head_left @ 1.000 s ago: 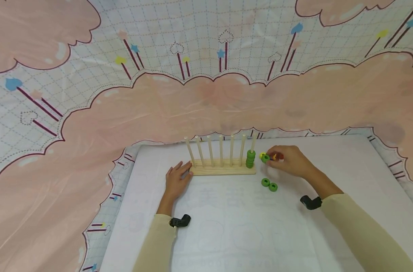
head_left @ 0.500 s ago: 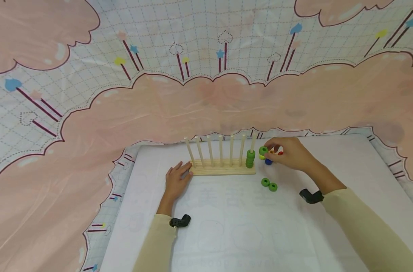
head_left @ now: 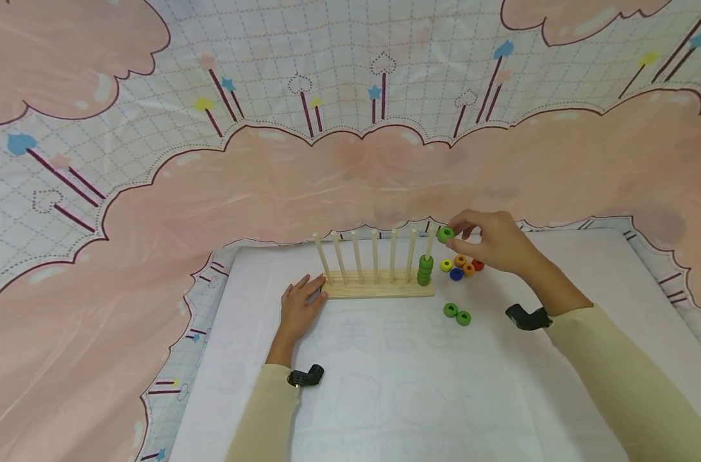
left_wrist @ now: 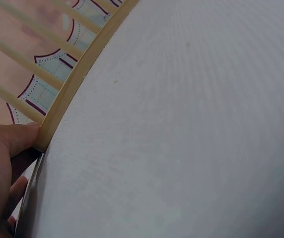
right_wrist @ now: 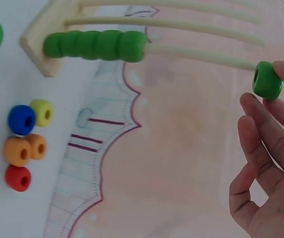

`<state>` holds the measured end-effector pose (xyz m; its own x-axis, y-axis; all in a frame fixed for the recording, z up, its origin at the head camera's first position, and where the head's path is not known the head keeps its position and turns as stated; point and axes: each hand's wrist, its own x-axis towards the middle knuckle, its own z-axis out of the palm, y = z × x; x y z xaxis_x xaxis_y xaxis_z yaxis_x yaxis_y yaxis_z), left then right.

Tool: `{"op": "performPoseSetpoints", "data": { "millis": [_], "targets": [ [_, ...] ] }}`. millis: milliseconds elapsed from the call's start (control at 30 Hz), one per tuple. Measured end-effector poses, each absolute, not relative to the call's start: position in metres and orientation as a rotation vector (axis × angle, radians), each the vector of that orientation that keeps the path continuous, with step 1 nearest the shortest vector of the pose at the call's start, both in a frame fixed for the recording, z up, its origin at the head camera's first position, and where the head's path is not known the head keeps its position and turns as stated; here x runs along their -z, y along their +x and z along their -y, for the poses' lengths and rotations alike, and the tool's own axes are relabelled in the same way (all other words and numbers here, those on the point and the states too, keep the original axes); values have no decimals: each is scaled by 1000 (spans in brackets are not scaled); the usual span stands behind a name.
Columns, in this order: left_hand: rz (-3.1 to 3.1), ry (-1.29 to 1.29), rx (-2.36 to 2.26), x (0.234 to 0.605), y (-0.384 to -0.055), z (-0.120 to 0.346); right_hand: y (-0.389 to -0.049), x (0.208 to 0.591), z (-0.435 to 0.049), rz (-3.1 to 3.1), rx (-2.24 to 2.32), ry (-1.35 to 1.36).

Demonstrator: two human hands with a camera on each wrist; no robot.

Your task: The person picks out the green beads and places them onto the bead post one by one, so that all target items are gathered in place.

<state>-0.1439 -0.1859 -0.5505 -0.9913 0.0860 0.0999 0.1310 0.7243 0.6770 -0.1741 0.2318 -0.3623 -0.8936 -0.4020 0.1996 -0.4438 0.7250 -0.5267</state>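
Observation:
My right hand (head_left: pixel 491 240) pinches a green bead (head_left: pixel 445 235) between thumb and fingers, by the top of the rightmost peg (right_wrist: pixel 196 53) of a wooden bead rack (head_left: pixel 379 290). In the right wrist view the bead's hole faces the peg's tip; whether they touch I cannot tell. Several green beads (right_wrist: pixel 95 45) are stacked at the bottom of that peg, while the other pegs are bare. My left hand (head_left: pixel 300 307) touches the left end of the rack with fairly straight fingers; its thumb (left_wrist: pixel 20 136) lies against the base in the left wrist view.
Right of the rack lie a yellow bead (head_left: pixel 446 265), a blue bead (head_left: pixel 456 274), two orange beads (head_left: pixel 469 270) and a red bead (head_left: pixel 478 264). Two loose green beads (head_left: pixel 463 318) sit nearer on the white table (head_left: pixel 385 385). Behind hangs a patterned cloth (head_left: pixel 350 173).
My right hand has lifted the green bead up from beside the coloured beads to the rightmost peg's top, uncovering those beads. The left hand and the rack stay where they were.

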Motion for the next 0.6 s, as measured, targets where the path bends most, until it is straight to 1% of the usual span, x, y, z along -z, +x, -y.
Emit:
{"op": "performPoseSetpoints", "data": {
  "millis": [300,600],
  "targets": [
    [2862,-173,1139,550,-143,185,-175,346,-229,2811,-882,708],
    [2848,-167,1144,550,-143,186,-179,343,-218,2849,-899,710]
  ]
}}
